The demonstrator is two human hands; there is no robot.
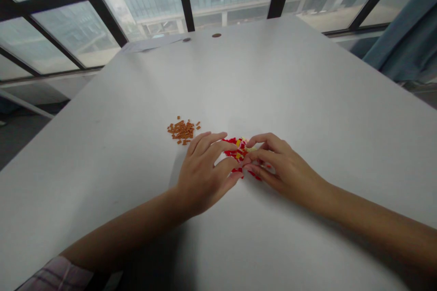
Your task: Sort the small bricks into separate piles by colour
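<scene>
A mixed pile of small red, yellow and pale building bricks (238, 143) lies on the white table, partly hidden by my fingers. My left hand (208, 168) reaches over its left side, fingers curved and apart, with no piece visible in them. From the right, my right hand (278, 161) bends over the same pile. Its thumb and fingertips come together low at the pile's edge, close to the left thumb; whatever is between them is too small to name. More red pieces show under the right fingers.
Left of the pile lies a heap of small orange-brown bricks (182, 130), just beyond my left hand. The white table (266, 77) stretches towards dark-framed windows. Two dark round spots (216, 35) mark its far edge, and a blue curtain (406, 36) hangs at right.
</scene>
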